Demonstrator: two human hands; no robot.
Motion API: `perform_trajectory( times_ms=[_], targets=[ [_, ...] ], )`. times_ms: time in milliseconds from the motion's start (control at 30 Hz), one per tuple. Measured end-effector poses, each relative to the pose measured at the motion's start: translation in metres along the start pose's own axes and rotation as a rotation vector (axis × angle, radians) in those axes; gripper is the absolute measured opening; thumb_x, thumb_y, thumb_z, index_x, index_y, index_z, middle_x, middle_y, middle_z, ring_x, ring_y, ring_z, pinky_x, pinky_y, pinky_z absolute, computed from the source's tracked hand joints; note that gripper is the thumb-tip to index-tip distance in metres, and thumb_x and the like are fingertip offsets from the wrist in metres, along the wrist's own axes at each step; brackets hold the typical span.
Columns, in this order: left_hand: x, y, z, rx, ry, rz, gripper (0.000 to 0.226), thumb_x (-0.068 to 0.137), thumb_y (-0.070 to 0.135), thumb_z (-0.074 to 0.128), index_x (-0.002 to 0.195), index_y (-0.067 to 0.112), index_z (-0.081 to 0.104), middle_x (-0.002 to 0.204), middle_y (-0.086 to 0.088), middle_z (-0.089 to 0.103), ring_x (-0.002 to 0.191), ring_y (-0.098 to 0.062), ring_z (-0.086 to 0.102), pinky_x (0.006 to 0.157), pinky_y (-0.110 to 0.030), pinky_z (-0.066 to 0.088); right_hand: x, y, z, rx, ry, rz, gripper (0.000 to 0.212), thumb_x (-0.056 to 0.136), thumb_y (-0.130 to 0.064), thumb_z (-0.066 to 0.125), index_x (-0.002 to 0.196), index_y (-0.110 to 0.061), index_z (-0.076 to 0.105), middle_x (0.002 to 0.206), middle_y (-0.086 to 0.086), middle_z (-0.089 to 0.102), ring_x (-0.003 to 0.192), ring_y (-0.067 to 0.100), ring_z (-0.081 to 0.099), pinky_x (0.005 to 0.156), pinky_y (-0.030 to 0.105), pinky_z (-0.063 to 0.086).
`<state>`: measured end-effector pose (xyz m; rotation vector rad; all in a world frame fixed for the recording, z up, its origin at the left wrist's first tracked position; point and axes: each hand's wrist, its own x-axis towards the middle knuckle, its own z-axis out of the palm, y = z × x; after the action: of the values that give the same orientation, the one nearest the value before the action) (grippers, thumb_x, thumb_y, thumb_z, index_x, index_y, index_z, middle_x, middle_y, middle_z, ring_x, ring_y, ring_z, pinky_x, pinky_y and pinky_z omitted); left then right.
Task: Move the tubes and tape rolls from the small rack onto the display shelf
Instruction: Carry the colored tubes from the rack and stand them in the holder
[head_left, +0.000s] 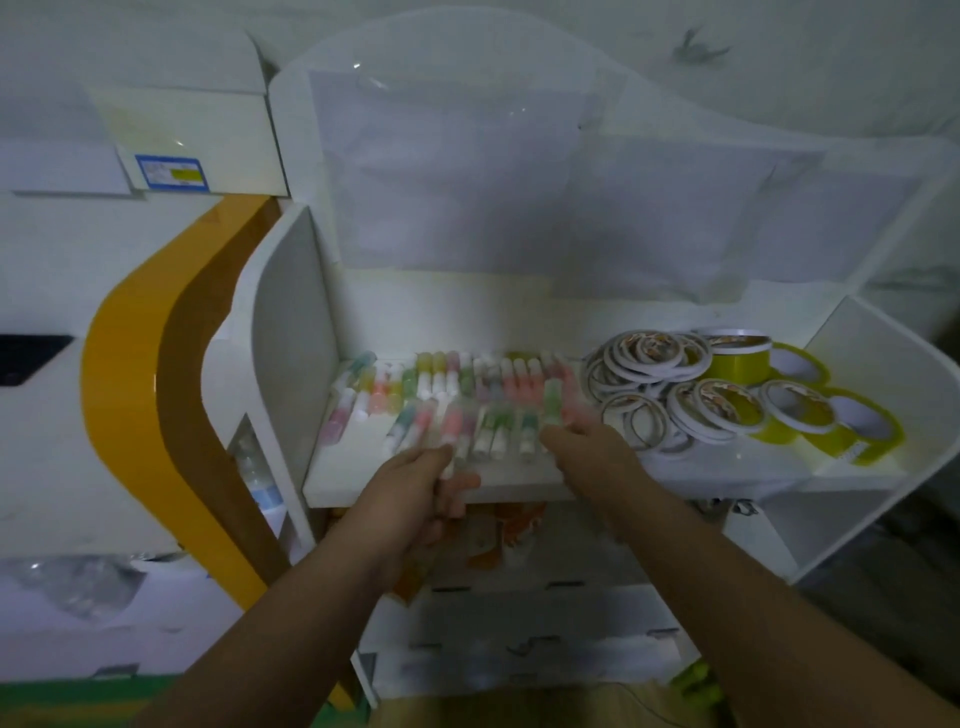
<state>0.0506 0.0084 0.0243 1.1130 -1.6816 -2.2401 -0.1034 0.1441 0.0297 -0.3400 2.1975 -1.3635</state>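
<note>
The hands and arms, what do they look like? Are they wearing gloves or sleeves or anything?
No gloves. The left hand and right hand are bare, and both forearms are bare too, with no sleeves in view. No watch, ring or bracelet shows, though the picture is a bit blurry.

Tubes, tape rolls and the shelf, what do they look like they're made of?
Tubes: likely translucent plastic, since pastel contents show through, with opaque white caps. Tape rolls: thin white rings, probably paper-backed tape on card cores; the yellow rolls look like glossy film. Shelf: smooth matte white board, maybe laminate or foam board; too blurred to tell.
</note>
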Motion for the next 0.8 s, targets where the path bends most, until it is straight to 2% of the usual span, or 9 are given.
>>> perform_trajectory(
  times_ms=[67, 133, 200, 267, 333, 433, 533, 733, 800],
  targets=[
    [-0.006, -0.006, 0.003, -0.077, -0.025, -0.037, 0.024, 0.094, 0.040, 0.058, 0.110, 0.022, 0.065, 0.094, 0.001, 0.074, 0.074, -0.014, 0.059, 0.060, -0.027, 0.043, -0.020, 0.002, -0.004, -0.013, -0.056, -0.018, 0.021, 0.091, -0.027, 0.059, 0.074, -0.015, 0.055, 0.066, 0.004, 0.051, 0.061, 0.018, 0.047, 0.061, 0.031, 0.037],
    [-0.017, -0.012, 0.006, -0.166, -0.023, -0.049, 0.021, 0.091, 0.034, 0.065, 0.102, 0.016, 0.069, 0.080, -0.003, 0.063, 0.066, -0.011, 0.053, 0.055, -0.023, 0.041, -0.041, 0.007, -0.007, 0.035, -0.119, -0.054, 0.022, 0.093, -0.019, 0.055, 0.071, -0.015, 0.055, 0.060, 0.002, 0.050, 0.055, 0.015, 0.045, 0.056, 0.028, 0.037],
    [-0.030, -0.016, 0.008, -0.243, -0.017, -0.043, 0.014, 0.089, 0.028, 0.068, 0.091, 0.014, 0.069, 0.068, -0.002, 0.054, 0.057, -0.009, 0.048, 0.049, -0.021, 0.040, -0.059, 0.010, -0.007, 0.138, -0.181, -0.067, 0.021, 0.096, -0.010, 0.053, 0.076, -0.008, 0.059, 0.061, 0.006, 0.053, 0.053, 0.016, 0.048, 0.048, 0.025, 0.040],
    [-0.046, -0.020, 0.006, -0.296, -0.006, -0.023, 0.013, 0.086, 0.026, 0.071, 0.081, 0.015, 0.066, 0.066, -0.004, 0.050, 0.057, -0.010, 0.047, 0.050, -0.021, 0.038, -0.072, 0.013, -0.003, 0.220, -0.235, -0.035, 0.016, 0.097, -0.006, 0.053, 0.087, 0.000, 0.064, 0.068, 0.014, 0.058, 0.059, 0.022, 0.056, 0.047, 0.023, 0.047],
    [-0.065, -0.023, 0.001, -0.324, 0.023, -0.011, 0.012, 0.086, 0.024, 0.071, 0.082, 0.015, 0.065, 0.067, -0.005, 0.049, 0.059, -0.011, 0.047, 0.054, -0.022, 0.038, -0.080, 0.017, 0.007, 0.277, -0.291, -0.001, 0.016, 0.098, -0.007, 0.055, 0.088, -0.001, 0.067, 0.071, 0.014, 0.062, 0.059, 0.021, 0.062, 0.048, 0.022, 0.049],
    [-0.098, -0.029, -0.012, -0.328, 0.068, 0.013, 0.008, 0.090, 0.020, 0.067, 0.090, 0.013, 0.064, 0.070, -0.005, 0.051, 0.061, -0.010, 0.050, 0.059, -0.024, 0.039, -0.091, 0.020, 0.028, 0.377, -0.391, 0.056, 0.015, 0.095, -0.009, 0.060, 0.088, -0.007, 0.073, 0.075, 0.010, 0.071, 0.066, 0.017, 0.068, 0.061, 0.028, 0.055],
    [-0.129, -0.034, -0.036, -0.243, 0.131, 0.034, 0.007, 0.091, 0.020, 0.067, 0.089, 0.014, 0.068, 0.073, -0.005, 0.053, 0.062, -0.010, 0.051, 0.057, -0.022, 0.042, -0.106, 0.014, 0.052, 0.369, -0.480, 0.042, 0.012, 0.092, -0.011, 0.066, 0.091, -0.014, 0.078, 0.089, 0.013, 0.075, 0.080, 0.023, 0.071, 0.075, 0.035, 0.058],
    [-0.163, -0.040, -0.103, -0.176, 0.275, 0.087, 0.011, 0.093, 0.021, 0.063, 0.094, 0.015, 0.073, 0.076, 0.002, 0.067, 0.073, -0.011, 0.062, 0.066, -0.028, 0.045, -0.137, -0.022, 0.110, 0.138, -0.633, -0.141, 0.013, 0.093, -0.011, 0.064, 0.094, -0.016, 0.076, 0.087, 0.004, 0.075, 0.078, 0.015, 0.073, 0.065, 0.020, 0.055],
    [-0.170, -0.041, -0.132, -0.172, 0.296, 0.091, 0.015, 0.094, 0.022, 0.062, 0.093, 0.015, 0.076, 0.080, 0.001, 0.070, 0.077, -0.013, 0.063, 0.068, -0.029, 0.045, -0.147, -0.034, 0.135, 0.113, -0.672, -0.185, 0.013, 0.094, -0.010, 0.063, 0.095, -0.013, 0.075, 0.090, 0.006, 0.075, 0.081, 0.016, 0.073, 0.069, 0.025, 0.058]
  ],
)
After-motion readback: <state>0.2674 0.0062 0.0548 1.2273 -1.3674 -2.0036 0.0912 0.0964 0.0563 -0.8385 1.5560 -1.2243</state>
